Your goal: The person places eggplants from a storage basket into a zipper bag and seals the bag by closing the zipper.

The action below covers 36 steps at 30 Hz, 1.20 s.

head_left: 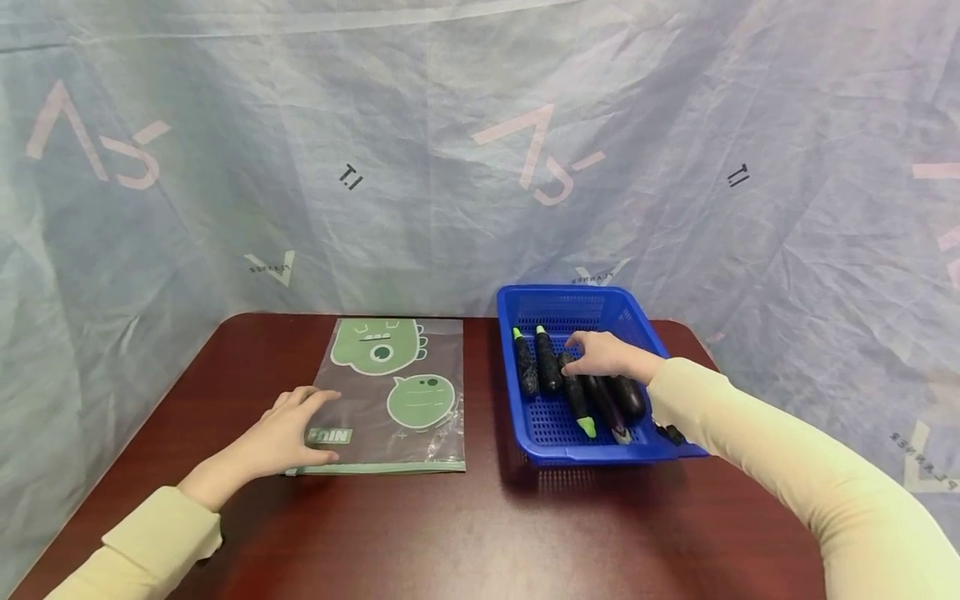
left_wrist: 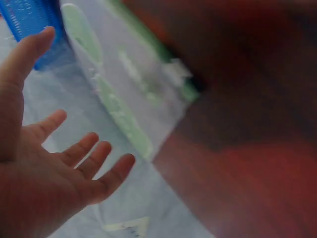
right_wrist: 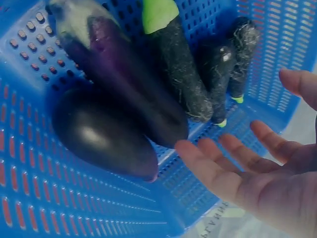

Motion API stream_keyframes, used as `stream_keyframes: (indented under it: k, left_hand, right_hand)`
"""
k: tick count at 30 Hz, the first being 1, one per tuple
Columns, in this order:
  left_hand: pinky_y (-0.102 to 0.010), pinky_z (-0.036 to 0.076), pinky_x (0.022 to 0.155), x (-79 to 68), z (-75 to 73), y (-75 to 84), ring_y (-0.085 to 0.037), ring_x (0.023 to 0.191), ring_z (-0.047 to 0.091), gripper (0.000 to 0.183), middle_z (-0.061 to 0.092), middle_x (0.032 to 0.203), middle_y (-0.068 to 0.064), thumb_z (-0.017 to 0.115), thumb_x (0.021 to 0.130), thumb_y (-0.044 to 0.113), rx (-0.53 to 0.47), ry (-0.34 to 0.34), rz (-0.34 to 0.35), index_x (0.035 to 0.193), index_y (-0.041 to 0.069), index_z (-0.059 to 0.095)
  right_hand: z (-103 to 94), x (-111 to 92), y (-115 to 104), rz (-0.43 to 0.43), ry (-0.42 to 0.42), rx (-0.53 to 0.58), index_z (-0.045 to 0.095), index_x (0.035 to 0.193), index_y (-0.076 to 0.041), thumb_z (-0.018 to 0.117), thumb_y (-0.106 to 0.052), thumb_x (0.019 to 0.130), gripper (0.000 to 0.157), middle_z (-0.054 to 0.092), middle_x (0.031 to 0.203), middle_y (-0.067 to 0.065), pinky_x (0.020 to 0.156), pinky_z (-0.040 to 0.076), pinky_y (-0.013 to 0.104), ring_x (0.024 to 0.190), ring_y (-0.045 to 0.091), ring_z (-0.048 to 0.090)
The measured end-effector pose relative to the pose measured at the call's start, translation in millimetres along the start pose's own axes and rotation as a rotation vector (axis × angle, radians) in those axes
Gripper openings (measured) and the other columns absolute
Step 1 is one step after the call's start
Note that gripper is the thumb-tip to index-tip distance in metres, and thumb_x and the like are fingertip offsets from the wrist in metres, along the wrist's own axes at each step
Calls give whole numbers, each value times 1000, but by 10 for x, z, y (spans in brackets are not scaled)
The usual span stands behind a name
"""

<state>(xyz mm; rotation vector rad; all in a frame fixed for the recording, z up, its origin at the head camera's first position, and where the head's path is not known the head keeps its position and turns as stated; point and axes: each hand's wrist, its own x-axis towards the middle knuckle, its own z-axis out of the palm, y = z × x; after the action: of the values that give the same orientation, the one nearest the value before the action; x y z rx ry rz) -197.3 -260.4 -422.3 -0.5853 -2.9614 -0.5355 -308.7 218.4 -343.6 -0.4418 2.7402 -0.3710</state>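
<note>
Hovering with the right hand [head_left: 600,357] over the blue basket [head_left: 600,454], near two eggplants [right_wrist: 119,74] and three rough, dark vegetables [head_left: 549,371] with bright green ends, all lying inside. Having that grip apart, just beside the longer eggplant's tip (touching or not, cannot tell). Having the left hand [head_left: 281,433] at the left edge of a clear bag [head_left: 408,406] printed with green cartoon figures, likewise with its grip apart. Seeing the bag flat on the reddish-brown counter [head_left: 480,533], left of the basket, with its green zip [head_left: 382,468] along the near side.
</note>
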Motion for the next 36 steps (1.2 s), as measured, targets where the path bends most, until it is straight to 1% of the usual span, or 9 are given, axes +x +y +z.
stream_keyframes:
  k: [2, 7, 11, 15, 17, 20, 24, 29, 36]
  left_hand:
    - [-55, 42, 79, -15, 37, -59, -37, 110, 43, 79, 48, 124, -18, 84, 65, 38, 3, 3, 6, 131, 11, 49]
    - [-54, 43, 80, -69, 113, -179, -35, 104, 48, 74, 54, 115, -14, 82, 65, 45, 16, -7, 17, 123, 8, 55]
    - [-53, 43, 78, -110, 178, -241, -34, 104, 49, 76, 55, 111, -10, 80, 63, 54, 28, -28, 15, 120, 9, 56]
    - [-51, 43, 80, -136, 225, -315, -31, 103, 49, 76, 55, 109, -7, 80, 62, 56, 27, -36, 15, 118, 10, 56]
    - [-49, 43, 81, -142, 237, -346, -30, 102, 49, 74, 55, 108, -7, 80, 62, 54, 21, -39, 19, 116, 10, 56]
    - [-47, 44, 81, -144, 240, -362, -28, 101, 50, 69, 55, 107, -6, 80, 64, 50, 13, -53, 23, 115, 9, 57]
    - [-46, 44, 82, -147, 232, -360, -28, 101, 50, 60, 54, 108, -7, 79, 69, 46, 3, -77, 20, 112, 10, 57]
    - [-47, 45, 81, -135, 208, -344, -30, 101, 51, 49, 55, 107, -8, 77, 73, 41, -13, -76, 20, 107, 11, 59]
    - [-44, 45, 79, -129, 187, -317, -28, 98, 49, 58, 53, 106, -6, 81, 65, 48, -16, -100, 22, 105, 11, 59]
  right_hand:
    - [12, 27, 39, 16, -22, -2, 48, 133, -2, 64, -30, 88, 56, 58, 114, 18, 68, 49, 38, 90, 28, 60]
    - [61, 67, 83, 68, -132, 56, 46, 132, -1, 65, -28, 89, 54, 59, 100, 14, 65, 55, 38, 91, 29, 59]
    - [136, 37, 76, 156, -225, 149, 36, 139, 2, 64, -28, 90, 64, 55, 117, 21, 67, 55, 38, 86, 30, 63]
    - [157, 15, 36, 201, -282, 202, 26, 144, 5, 63, -28, 90, 73, 38, 142, 25, 71, 55, 38, 91, 32, 65]
    - [142, 29, 11, 218, -309, 206, 23, 145, 5, 63, -29, 90, 75, 35, 145, 26, 72, 55, 38, 92, 31, 66]
    - [122, 76, -19, 240, -342, 195, 26, 144, 4, 62, -29, 91, 73, 42, 139, 27, 73, 56, 38, 92, 31, 67]
    - [115, 169, -37, 267, -370, 193, 34, 140, 5, 61, -27, 91, 64, 53, 126, 28, 73, 56, 38, 92, 32, 67]
    - [98, 288, -53, 317, -391, 222, 34, 140, 5, 60, -23, 92, 61, 54, 124, 30, 76, 55, 40, 95, 34, 66]
    - [154, 437, -77, 343, -350, 183, 39, 137, 6, 61, -17, 91, 55, 55, 120, 32, 74, 56, 38, 91, 35, 67]
